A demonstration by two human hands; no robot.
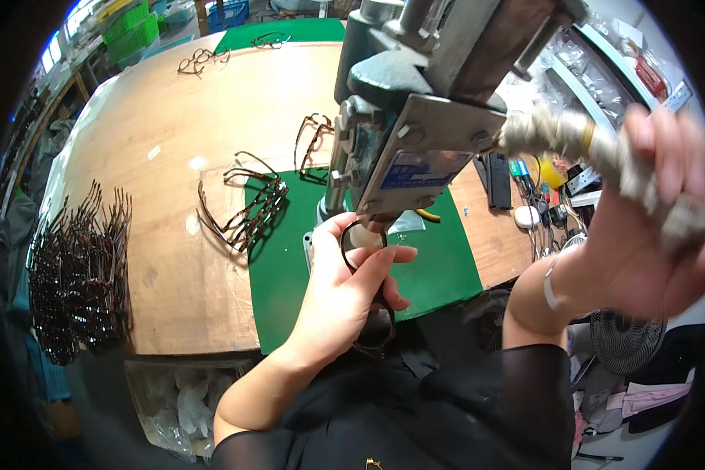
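Note:
My left hand [342,286] is closed on a dark eyeglasses frame [376,341], holding it under the ram of a metal hand press [419,149]. One rim of the frame lies around a pale round piece [363,236] below the ram. My right hand [666,180], somewhat blurred, grips the press's cloth-wrapped lever [560,131] at the right. Left of the press, several tortoiseshell eyeglasses frames [258,211] lie partly on a green mat [278,290]. Another eyeglasses frame [312,149] rests just behind them, partly hidden by the press.
A dense pile of dark eyeglasses frames [82,274] sits at the table's left edge. More frames [202,61] lie at the back, near a second green mat [305,33]. Cables, a black case [495,180] and small tools crowd the right side. A fan [627,337] stands below my right arm.

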